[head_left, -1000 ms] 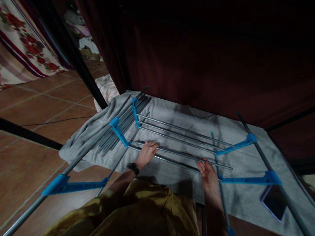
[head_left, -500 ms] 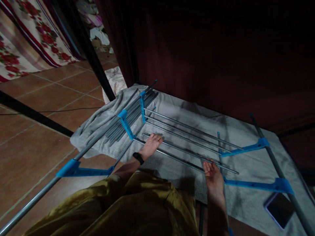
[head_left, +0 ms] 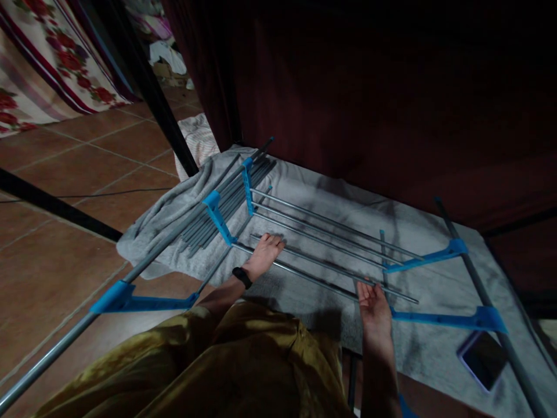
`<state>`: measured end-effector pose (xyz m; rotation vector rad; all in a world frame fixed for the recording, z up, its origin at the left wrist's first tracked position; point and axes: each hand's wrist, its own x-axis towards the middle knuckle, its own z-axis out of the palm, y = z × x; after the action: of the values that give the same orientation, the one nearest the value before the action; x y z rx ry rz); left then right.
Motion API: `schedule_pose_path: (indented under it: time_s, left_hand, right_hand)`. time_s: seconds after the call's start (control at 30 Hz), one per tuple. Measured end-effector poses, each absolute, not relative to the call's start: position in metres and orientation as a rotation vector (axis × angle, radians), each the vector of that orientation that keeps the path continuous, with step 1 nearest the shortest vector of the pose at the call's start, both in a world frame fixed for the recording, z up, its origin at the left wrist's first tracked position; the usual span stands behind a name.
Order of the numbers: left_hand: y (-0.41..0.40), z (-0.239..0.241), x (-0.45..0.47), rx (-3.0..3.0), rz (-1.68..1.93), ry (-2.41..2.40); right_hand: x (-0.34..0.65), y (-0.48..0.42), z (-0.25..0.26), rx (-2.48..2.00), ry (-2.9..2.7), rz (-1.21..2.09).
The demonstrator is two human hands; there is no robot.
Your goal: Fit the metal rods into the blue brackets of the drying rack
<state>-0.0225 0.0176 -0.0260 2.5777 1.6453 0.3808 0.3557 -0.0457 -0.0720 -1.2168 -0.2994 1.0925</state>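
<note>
A loose grey metal tube [head_left: 319, 260] lies across both my hands, above the lower rail [head_left: 315, 277] of a partly built rack. My left hand [head_left: 266, 254], with a black band at the wrist, is closed over the tube near its left end. Palm up, my right hand [head_left: 373, 302] has its fingers curled under the tube toward its right end. Blue plastic brackets [head_left: 220, 217] join the rack's long side poles to its crossbars. Both ends of the loose tube stick out past my hands, not seated in a bracket.
Several spare tubes [head_left: 204, 223] are bundled on the grey blanket [head_left: 304, 180] at the left. A phone [head_left: 483, 360] lies by the right-hand pole [head_left: 476, 284]. Black bars [head_left: 161, 98] slant across the left side, and a dark red curtain [head_left: 348, 104] hangs behind.
The whole view has shifted slightly, moving the rack a little left in the picture. Both hands keep their hold on the tube with hardly any change.
</note>
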Motion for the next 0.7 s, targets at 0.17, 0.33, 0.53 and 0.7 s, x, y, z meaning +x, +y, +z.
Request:
schedule_pose_path:
  time_s: [0.17, 0.33, 0.53, 0.7]
  left_hand:
    - [0.017, -0.027, -0.024, 2.585, 0.374, 1.673]
    - [0.02, -0.033, -0.032, 2.438, 0.453, 1.819]
    - [0.024, -0.04, -0.051, 2.304, 0.538, 1.933]
    - [0.025, -0.035, -0.058, 2.214, 0.552, 2.031]
  right_hand:
    - [0.351, -0.048, -0.072, -1.183, -0.251, 1.071]
    - [0.338, -0.049, -0.059, -1.197, -0.26, 1.02]
    - [0.329, -0.042, -0.052, -1.183, -0.26, 1.018]
    - [0.325, -0.036, -0.049, -1.117, -0.215, 1.02]
